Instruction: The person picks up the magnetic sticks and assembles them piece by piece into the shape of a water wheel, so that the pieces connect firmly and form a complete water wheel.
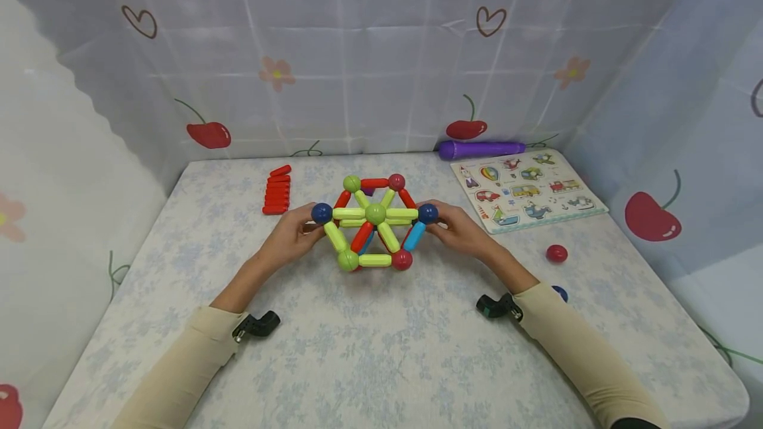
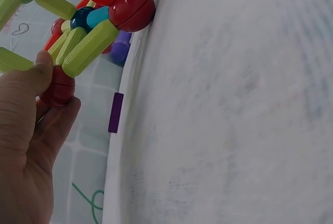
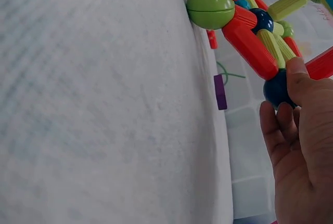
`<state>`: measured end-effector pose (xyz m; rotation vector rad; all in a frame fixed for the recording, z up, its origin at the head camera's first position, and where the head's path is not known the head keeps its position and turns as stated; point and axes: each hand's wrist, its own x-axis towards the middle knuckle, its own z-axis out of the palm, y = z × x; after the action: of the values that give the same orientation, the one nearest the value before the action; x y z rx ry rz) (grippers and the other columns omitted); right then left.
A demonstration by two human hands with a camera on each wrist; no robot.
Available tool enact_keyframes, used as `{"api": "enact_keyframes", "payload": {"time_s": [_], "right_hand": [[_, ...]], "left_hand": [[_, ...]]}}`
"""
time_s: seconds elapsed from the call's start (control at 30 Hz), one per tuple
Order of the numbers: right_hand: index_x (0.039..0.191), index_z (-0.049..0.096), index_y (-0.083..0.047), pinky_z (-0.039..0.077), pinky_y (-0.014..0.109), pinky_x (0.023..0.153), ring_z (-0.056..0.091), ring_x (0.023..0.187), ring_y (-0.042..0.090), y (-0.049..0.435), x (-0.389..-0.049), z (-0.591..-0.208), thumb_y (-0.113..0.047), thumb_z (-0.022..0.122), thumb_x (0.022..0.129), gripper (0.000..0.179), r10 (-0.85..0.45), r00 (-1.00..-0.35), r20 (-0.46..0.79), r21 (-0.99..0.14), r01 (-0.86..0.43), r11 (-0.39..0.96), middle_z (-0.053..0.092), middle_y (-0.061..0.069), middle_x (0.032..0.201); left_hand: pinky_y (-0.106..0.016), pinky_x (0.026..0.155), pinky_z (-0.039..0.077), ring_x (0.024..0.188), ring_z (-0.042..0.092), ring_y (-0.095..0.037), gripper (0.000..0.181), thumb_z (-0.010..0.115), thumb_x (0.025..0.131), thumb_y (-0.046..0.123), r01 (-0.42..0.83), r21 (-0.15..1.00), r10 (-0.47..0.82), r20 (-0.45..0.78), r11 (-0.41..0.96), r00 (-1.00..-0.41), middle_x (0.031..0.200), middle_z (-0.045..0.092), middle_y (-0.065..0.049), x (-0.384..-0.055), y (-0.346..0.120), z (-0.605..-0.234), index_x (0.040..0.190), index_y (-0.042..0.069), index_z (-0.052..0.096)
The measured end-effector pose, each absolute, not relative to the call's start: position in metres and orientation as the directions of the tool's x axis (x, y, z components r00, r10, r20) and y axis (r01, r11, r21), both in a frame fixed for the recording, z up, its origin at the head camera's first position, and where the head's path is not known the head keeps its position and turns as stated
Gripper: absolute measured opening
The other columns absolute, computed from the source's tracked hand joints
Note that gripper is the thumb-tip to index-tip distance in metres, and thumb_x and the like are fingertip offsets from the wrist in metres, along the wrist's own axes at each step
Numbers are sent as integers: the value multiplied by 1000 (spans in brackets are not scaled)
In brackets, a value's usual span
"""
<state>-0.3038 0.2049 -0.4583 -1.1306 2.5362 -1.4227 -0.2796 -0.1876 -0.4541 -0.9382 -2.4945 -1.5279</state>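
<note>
A magnetic ball-and-stick model (image 1: 375,213) is held up above the table between both hands. Its yellow-green, red and blue rods join green, red and dark blue balls into a faceted frame. My left hand (image 1: 291,236) grips the left side; in the left wrist view, thumb and fingers pinch a red ball (image 2: 58,88). On the opposite side my right hand (image 1: 460,229) pinches a dark blue ball (image 3: 278,88), as the right wrist view shows. Parts of the fingertips are hidden behind the balls in the head view.
Several red rods (image 1: 277,192) lie in a column at the back left. A purple stick-shaped object (image 1: 481,149) and a picture puzzle board (image 1: 530,189) are at the back right. A red ball (image 1: 557,253) and a partly hidden blue ball (image 1: 560,293) rest near the right forearm.
</note>
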Motion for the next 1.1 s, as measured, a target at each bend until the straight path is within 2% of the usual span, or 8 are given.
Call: {"api": "enact_keyframes", "payload": {"time_s": [0.13, 0.33, 0.4, 0.6, 0.87, 0.97, 1.1], "right_hand": [[137, 68, 2, 50, 55, 111, 65, 130, 34, 204, -303, -458, 5, 69, 102, 35, -596, -737, 319, -730, -592, 342, 69, 18, 139], [137, 72, -4, 49, 57, 113, 61, 135, 36, 203, -302, -456, 2, 69, 102, 36, -605, -723, 333, -704, -618, 351, 67, 15, 142], [138, 72, -6, 49, 58, 113, 60, 135, 36, 203, -302, -455, 2, 69, 102, 37, -610, -713, 346, -681, -638, 360, 65, 16, 143], [139, 72, -8, 49, 57, 113, 60, 135, 38, 205, -302, -454, 4, 69, 102, 39, -618, -688, 380, -628, -682, 373, 63, 16, 145], [138, 73, -9, 50, 56, 111, 59, 137, 38, 206, -300, -451, 8, 70, 100, 42, -618, -675, 402, -585, -709, 394, 62, 16, 146], [137, 74, -9, 52, 55, 109, 59, 136, 38, 207, -300, -451, 9, 71, 98, 43, -624, -654, 428, -552, -736, 392, 62, 17, 146], [136, 75, -8, 54, 54, 106, 61, 133, 38, 209, -300, -450, 12, 71, 97, 44, -630, -622, 465, -514, -769, 380, 63, 18, 144]], "left_hand": [[-51, 95, 61, 114, 70, -30, 20, 75, 98, -4, 573, 742, 462, 396, 349, -794, 118, 73, -12, -279, -189, -454, 116, 6, 79], [-51, 96, 60, 114, 72, -30, 24, 77, 97, -3, 626, 688, 472, 443, 366, -762, 125, 74, -11, -278, -189, -454, 120, 3, 79], [-46, 100, 60, 116, 72, -31, 27, 78, 96, -3, 656, 660, 477, 472, 366, -742, 126, 74, -12, -278, -189, -454, 122, 3, 79], [-21, 105, 50, 122, 69, -33, 34, 80, 93, -4, 715, 603, 488, 533, 354, -691, 129, 73, -12, -278, -190, -454, 126, 6, 79], [-18, 105, 50, 123, 68, -33, 35, 82, 91, -3, 771, 539, 517, 578, 340, -631, 129, 72, -13, -279, -191, -453, 125, 6, 79], [-18, 106, 49, 122, 68, -33, 32, 81, 94, 3, 795, 507, 531, 597, 332, -602, 130, 71, -13, -280, -191, -452, 126, 7, 79], [-17, 106, 48, 120, 67, -33, 31, 76, 100, 22, 823, 466, 543, 621, 323, -565, 130, 70, -14, -281, -191, -452, 127, 7, 78]]}}
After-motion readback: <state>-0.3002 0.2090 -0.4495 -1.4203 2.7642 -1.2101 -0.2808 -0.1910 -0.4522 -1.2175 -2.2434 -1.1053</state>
